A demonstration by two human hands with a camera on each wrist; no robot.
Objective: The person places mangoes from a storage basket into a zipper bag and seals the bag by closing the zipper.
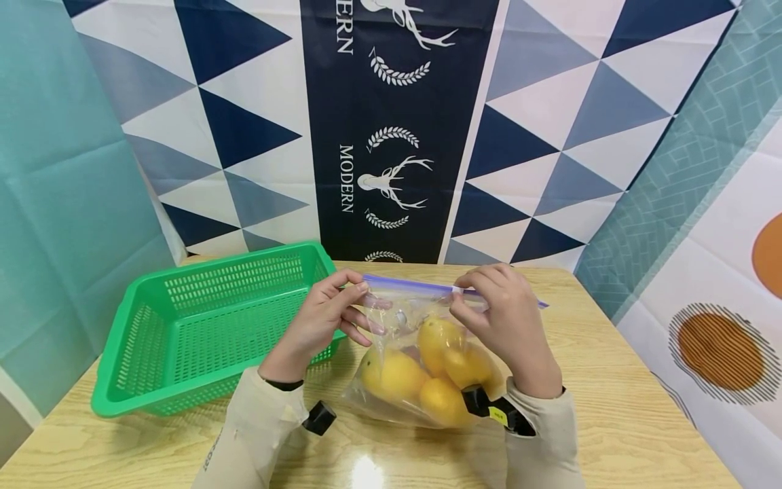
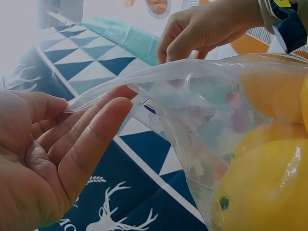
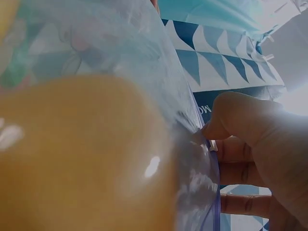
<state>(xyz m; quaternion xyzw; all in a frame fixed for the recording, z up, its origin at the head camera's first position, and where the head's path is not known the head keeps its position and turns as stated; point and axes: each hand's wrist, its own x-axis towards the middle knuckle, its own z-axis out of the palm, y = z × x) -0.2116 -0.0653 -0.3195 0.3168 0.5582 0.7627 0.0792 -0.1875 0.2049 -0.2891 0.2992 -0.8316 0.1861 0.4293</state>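
A clear zip bag [image 1: 391, 401] sits upright on the table, holding several yellow-orange fruits [image 1: 394, 375], one showing a small green stem end. Its blue-purple zip strip [image 1: 409, 286] runs along the top. My left hand [image 1: 318, 322] pinches the top left corner between thumb and index finger, the other fingers spread behind the film. At the right part of the strip, my right hand [image 1: 507, 312] pinches the zip, where a small white slider [image 3: 212, 145] shows by the fingers. The left wrist view shows the bag's film [image 2: 168, 82] stretched between both hands.
A green perforated plastic basket [image 1: 125, 326] stands on the left of the wooden table [image 1: 629, 407], close to my left forearm. Behind the table hangs a patterned cloth [image 1: 244, 102]. Another cloth with orange circles [image 1: 721, 346] hangs at the right.
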